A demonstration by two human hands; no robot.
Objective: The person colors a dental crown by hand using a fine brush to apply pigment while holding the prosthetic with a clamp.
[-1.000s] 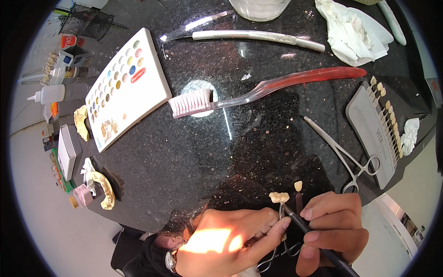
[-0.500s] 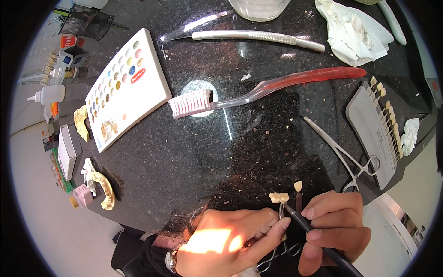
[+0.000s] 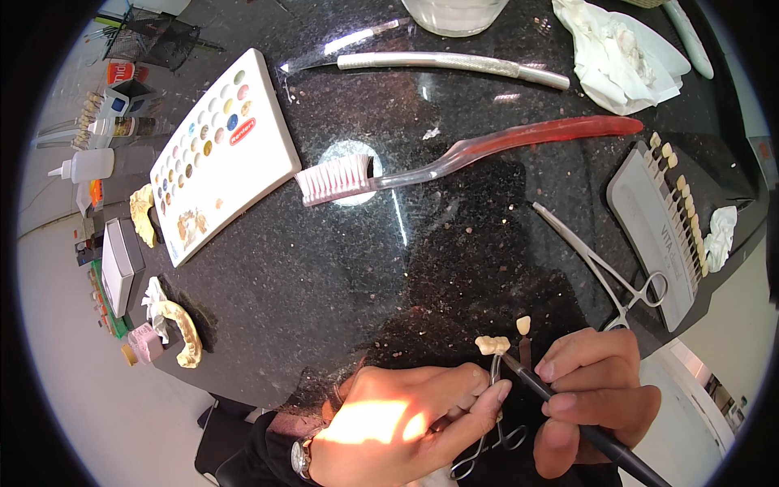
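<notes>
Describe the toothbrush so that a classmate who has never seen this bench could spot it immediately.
Start at the black speckled worktop and find the white palette of coloured wells on its left. Just right of that lies the toothbrush, stretched across the middle. Its clear red handle and pink-white bristles set it apart from the metal tool above it.

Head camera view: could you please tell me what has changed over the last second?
Nothing has visibly changed. The left hand still holds the forceps gripping the small tooth piece, the right hand still holds the brush at it, and the toothbrush and palette lie as before.
</notes>
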